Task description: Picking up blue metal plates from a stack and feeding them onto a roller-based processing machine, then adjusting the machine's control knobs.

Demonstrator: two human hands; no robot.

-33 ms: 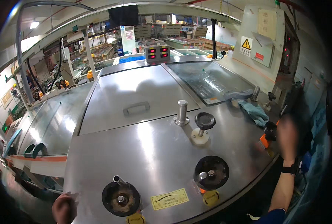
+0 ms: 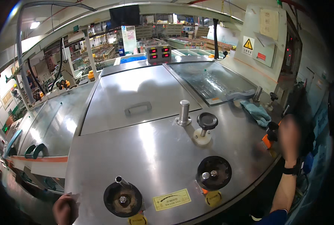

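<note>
My left hand [image 2: 65,210] is at the near left corner of a steel machine top [image 2: 110,157]. It is blurred, and its fingers cannot be made out. Nearest to it is a black handwheel [image 2: 116,208] with a short metal crank; a second black handwheel [image 2: 223,167] sits to the right. Out past the machine's right edge, my right hand [image 2: 289,137] is smeared, a dark band on its wrist. Beside it are a black knob [image 2: 272,134] and an orange part [image 2: 267,141]. Whether it grips anything is not visible.
A flat cover with a handle [image 2: 137,108] lies on the machine. A metal post [image 2: 184,112] and black knob [image 2: 207,120] rise mid-top. A blue-green cloth [image 2: 257,113] lies near a glass panel [image 2: 208,80]. A control cabinet [image 2: 264,45] stands back right, a display box [image 2: 158,53] at the back.
</note>
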